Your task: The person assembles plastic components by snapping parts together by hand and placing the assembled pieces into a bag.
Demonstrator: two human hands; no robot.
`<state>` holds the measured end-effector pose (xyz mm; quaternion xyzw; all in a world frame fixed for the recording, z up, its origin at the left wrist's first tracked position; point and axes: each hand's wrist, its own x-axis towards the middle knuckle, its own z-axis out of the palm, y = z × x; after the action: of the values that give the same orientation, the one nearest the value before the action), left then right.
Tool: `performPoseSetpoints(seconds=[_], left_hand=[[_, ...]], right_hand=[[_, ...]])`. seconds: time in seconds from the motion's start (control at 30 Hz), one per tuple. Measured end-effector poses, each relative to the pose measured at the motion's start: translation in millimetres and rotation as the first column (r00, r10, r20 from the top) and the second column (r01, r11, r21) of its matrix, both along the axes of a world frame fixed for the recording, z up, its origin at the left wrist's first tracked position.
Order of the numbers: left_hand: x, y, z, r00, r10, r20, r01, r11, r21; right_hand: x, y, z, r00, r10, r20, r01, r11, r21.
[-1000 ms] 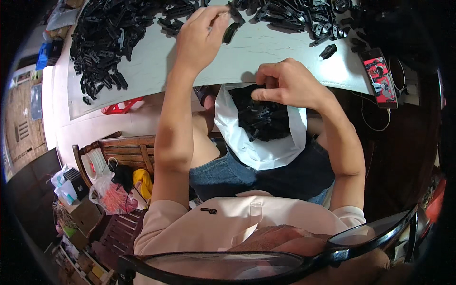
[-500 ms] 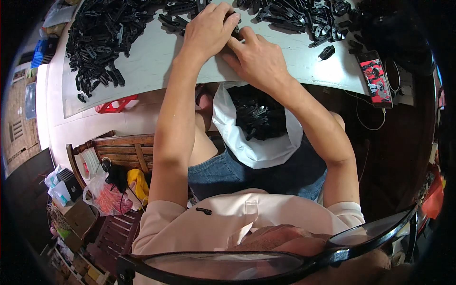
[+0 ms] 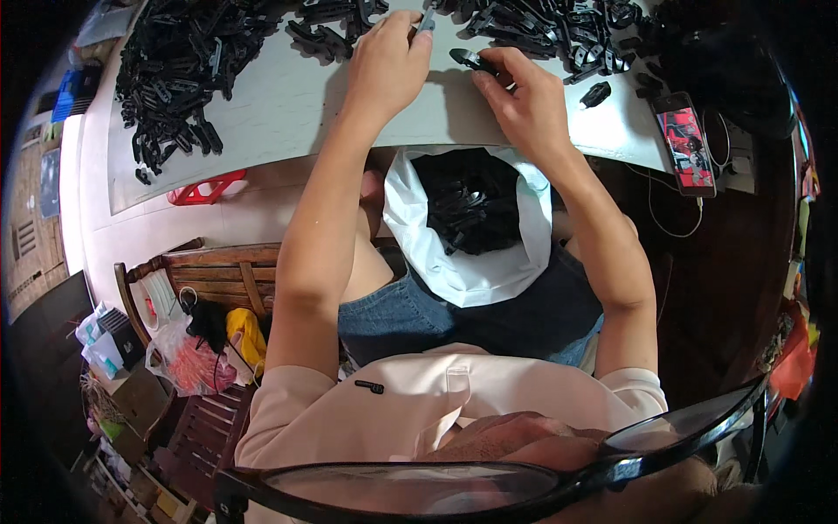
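Note:
My right hand [image 3: 534, 103] pinches a small black plastic part [image 3: 471, 59] between thumb and fingers, just above the white table [image 3: 410, 118]. To its left, my left hand [image 3: 389, 68] is closed on a thin greyish part [image 3: 426, 19] near the picture's upper edge; its exact kind is hard to make out. Similar black plastic parts lie in a big heap [image 3: 179, 83] at the left of the table, a smaller group [image 3: 319, 39] beside my left hand, and another heap [image 3: 532, 31] at the back right. One single black part [image 3: 596, 94] lies apart, right of my right hand.
An open white bag [image 3: 406, 223] holding several black parts sits on my lap below the table edge. A phone [image 3: 687, 144] with a lit screen and a white cable lies at the table's right end. A wooden bench [image 3: 223, 278] with bags stands at the left.
My hands were together at the table's back and are now apart. My right hand has moved right with the black part. A greyish part now shows in my left hand.

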<state>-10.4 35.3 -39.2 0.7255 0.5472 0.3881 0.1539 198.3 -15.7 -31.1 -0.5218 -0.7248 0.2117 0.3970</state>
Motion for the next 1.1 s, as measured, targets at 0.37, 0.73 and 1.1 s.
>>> performPoseSetpoints(seconds=[0.37, 0.73, 1.1], left_hand=[[8.1, -26.2, 29.6, 0.824, -0.128, 0.551, 0.456, 0.726, -0.514], [0.5, -32.3, 37.6, 0.872, -0.459, 0.171, 0.490, 0.808, -0.327], [2.4, -32.5, 46.7, 0.856, -0.479, 0.194, 0.508, 0.709, -0.489]], right_hand=[[13.5, -4.7, 4.0, 0.983, 0.086, -0.161, -0.096, 0.994, -0.056], [14.5, -9.4, 4.0, 0.946, 0.057, -0.320, -0.122, 0.975, -0.186], [50.0, -2.3, 25.7, 0.837, 0.357, -0.414, -0.535, 0.691, -0.486]])
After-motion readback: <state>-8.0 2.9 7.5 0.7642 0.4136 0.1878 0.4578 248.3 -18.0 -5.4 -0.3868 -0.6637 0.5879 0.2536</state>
